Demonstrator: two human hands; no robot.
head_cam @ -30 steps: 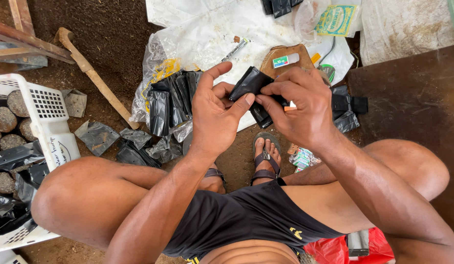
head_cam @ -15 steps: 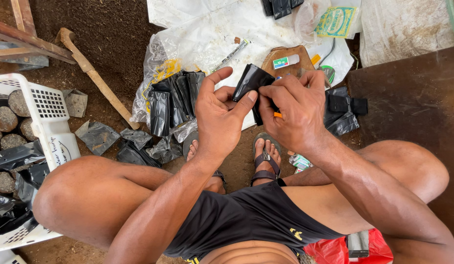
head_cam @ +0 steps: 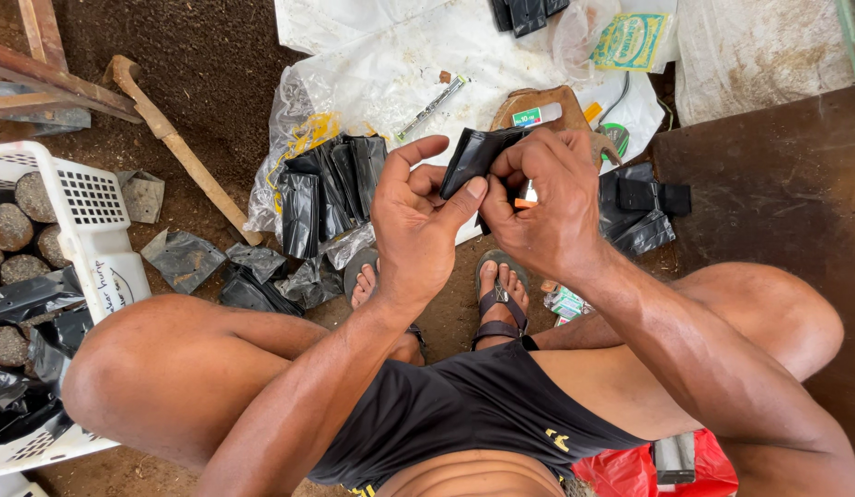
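- The left hand (head_cam: pixel 418 225) and the right hand (head_cam: pixel 542 198) meet above the feet, over the near edge of the white sheet (head_cam: pixel 390 64) spread on the soil.
- A small black bag (head_cam: pixel 471 155) is held between both hands, raised off the ground.
- Left hand: thumb pressed on the bag's lower corner, index finger arched above it, remaining fingers curled; the grip is closed on the bag.
- Right hand: fingertips pinch the bag's upper edge; the grip is closed on the bag. A small metallic item with an orange tip shows under the right palm; what it is cannot be told.
- A stack of black bags (head_cam: pixel 331 189) lies at the sheet's near left corner, left of the left hand.
- More black bags (head_cam: pixel 643 207) lie right of the right hand, beside the brown board (head_cam: pixel 777 202).
- A white basket (head_cam: pixel 87 230) with filled soil bags stands at the far left.
- A wooden handle (head_cam: pixel 183 156) lies on the soil between basket and sheet.
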